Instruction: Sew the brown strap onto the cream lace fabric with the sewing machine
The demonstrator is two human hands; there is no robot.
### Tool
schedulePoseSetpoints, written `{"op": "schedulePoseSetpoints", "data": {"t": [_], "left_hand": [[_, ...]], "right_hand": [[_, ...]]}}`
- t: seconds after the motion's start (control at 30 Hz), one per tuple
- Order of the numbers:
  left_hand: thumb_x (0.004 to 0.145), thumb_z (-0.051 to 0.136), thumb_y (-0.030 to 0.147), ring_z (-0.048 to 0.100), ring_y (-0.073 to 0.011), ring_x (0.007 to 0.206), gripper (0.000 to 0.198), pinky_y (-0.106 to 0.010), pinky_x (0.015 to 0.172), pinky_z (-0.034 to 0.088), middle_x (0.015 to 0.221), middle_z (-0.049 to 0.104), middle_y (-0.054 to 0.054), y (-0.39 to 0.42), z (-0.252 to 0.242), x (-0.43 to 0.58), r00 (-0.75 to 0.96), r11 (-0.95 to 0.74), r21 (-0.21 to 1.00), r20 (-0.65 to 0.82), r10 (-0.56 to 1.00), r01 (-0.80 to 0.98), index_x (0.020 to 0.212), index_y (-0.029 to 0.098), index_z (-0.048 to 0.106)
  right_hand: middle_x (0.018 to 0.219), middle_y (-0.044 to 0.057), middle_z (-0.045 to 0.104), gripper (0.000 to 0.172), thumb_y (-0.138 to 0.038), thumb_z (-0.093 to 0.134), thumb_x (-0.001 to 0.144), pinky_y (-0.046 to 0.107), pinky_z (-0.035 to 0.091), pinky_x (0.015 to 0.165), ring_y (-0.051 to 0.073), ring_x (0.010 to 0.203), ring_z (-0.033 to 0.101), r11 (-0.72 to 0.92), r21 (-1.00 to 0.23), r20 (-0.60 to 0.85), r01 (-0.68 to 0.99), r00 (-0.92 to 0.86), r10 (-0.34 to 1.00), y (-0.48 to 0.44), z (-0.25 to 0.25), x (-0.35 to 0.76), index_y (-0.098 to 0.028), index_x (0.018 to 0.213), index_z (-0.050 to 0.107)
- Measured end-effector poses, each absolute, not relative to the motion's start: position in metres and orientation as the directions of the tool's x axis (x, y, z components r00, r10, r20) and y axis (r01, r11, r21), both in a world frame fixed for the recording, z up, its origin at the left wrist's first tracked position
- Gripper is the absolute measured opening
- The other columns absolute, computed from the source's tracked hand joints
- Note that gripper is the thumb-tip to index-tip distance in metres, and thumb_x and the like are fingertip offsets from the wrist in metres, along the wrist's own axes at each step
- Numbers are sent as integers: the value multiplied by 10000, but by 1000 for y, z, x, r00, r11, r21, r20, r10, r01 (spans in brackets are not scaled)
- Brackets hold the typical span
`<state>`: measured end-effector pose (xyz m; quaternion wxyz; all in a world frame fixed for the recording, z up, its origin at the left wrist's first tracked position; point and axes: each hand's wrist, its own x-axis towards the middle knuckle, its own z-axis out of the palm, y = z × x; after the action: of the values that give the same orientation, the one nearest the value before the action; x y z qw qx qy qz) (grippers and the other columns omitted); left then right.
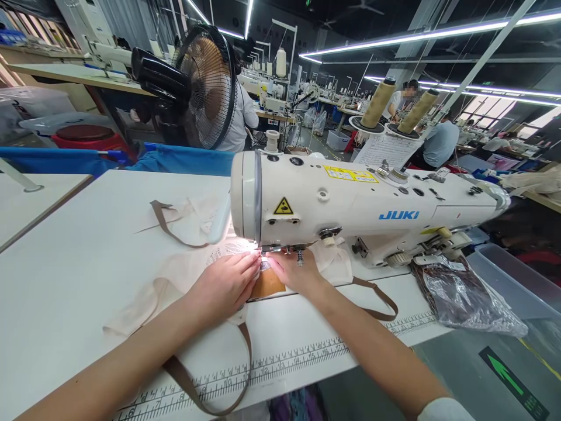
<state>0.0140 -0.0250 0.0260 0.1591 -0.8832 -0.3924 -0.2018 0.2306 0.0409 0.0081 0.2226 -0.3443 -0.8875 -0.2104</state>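
A beige garment [177, 275] with a lace part and thin brown straps [245, 362] lies under the head of a white JUKI sewing machine [315, 199]. My left hand [228, 280] is closed on the fabric just left of the lit needle area, its fingers together. From the other side, my right hand [295, 270] pinches the cloth close to the presser foot, the fingertips of both hands nearly meeting. The needle itself is hidden by the fingers and glare. Between my hands a brown-orange plate [268, 285] shows on the machine bed.
Along the front edge of the white table [87, 257] runs a printed ruler [298, 362]. A plastic bag of dark material [468, 295] lies at the right, beside a clear bin [517, 275]. Behind stand a black fan [205, 88], thread cones [379, 102] and people at other machines.
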Motion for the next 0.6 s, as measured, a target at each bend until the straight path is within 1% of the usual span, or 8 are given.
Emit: {"op": "schedulePoseSetpoints", "data": {"t": [0.17,0.3,0.47,0.6], "left_hand": [[1053,342,224,678,-276,1089,428,-407,883,588,1230,726,-149,-25,28,15,615,-636,-135,467,636,760,1232,92,708],[1055,311,229,690,-275,1074,455,-405,854,603,1209,736,-146,-25,29,16,625,-633,-163,463,628,757,1208,90,717],[1052,317,214,702,-278,1062,448,-407,850,613,1200,741,-149,-26,31,17,631,-627,-189,466,620,756,1187,72,720],[1056,302,217,705,-277,1058,463,-409,845,620,1209,740,-150,-26,32,17,632,-621,-199,460,624,758,1190,68,720]], "right_hand": [[961,55,735,228,-238,458,1076,273,406,718,132,751,629,678,249,508,691,-689,516,40,9,233,-233,1186,658],[934,48,732,257,-265,439,1085,263,417,675,134,733,634,658,269,516,703,-682,518,39,9,233,-237,1220,655],[878,39,722,216,-302,484,1080,259,437,714,138,769,647,677,241,529,695,-679,508,42,7,233,-242,1178,666],[766,10,697,189,-304,499,1071,269,412,677,141,713,636,687,228,572,690,-666,480,43,6,233,-237,1085,676]]}}
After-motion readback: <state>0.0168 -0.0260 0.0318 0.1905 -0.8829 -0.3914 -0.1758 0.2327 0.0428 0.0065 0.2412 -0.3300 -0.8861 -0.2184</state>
